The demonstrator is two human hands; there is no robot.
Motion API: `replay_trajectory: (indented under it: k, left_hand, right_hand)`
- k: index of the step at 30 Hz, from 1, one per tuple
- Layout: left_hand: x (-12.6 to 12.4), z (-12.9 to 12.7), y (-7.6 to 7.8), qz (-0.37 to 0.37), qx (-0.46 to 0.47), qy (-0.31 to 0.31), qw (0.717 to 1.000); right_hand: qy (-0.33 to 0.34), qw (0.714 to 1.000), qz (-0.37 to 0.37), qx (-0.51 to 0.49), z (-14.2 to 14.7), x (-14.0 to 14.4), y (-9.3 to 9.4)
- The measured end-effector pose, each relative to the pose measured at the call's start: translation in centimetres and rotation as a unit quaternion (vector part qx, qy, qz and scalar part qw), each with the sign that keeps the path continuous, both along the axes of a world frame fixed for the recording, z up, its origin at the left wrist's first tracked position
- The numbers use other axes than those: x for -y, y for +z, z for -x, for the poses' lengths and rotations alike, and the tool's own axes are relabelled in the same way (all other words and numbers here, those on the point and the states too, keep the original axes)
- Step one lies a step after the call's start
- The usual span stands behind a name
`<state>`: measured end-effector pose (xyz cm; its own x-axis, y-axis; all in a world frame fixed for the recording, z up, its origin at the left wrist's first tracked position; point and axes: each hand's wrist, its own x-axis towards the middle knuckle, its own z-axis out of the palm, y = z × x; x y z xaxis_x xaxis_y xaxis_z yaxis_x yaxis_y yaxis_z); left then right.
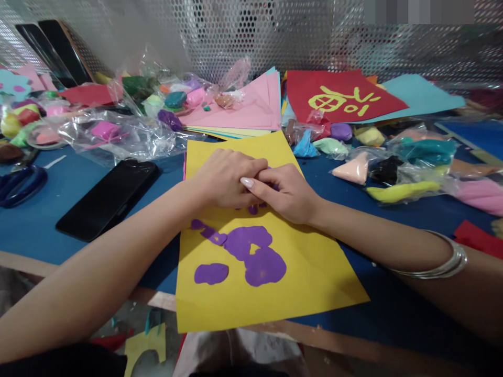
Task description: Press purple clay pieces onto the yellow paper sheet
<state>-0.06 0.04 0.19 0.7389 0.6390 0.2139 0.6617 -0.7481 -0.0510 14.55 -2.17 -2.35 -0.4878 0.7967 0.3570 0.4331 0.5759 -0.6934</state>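
Observation:
A yellow paper sheet (310,272) lies on the blue table in front of me. Flattened purple clay shapes (251,254) are stuck on its lower middle. My left hand (220,178) and my right hand (288,192) meet over the sheet's upper middle, fingers pressed together and down on the paper. A small bit of purple clay (253,209) shows just under them. Whether either hand grips a piece of clay is hidden by the fingers. Silver bangles circle my right forearm.
A black phone (108,198) lies left of the sheet. Blue scissors (19,183) sit at the far left. Bags of coloured clay (396,157) crowd the right and back. Pink paper (251,104) and a red sheet with yellow characters (341,97) lie behind.

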Motion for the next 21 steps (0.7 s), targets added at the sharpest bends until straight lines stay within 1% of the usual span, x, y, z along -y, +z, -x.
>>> replay_trajectory:
  k: [21]
  left_hand:
    - [-0.03, 0.04, -0.10, -0.003, -0.005, 0.002, 1.000]
  right_hand:
    - [0.001, 1.000, -0.006, 0.018, -0.04, 0.01, -0.08]
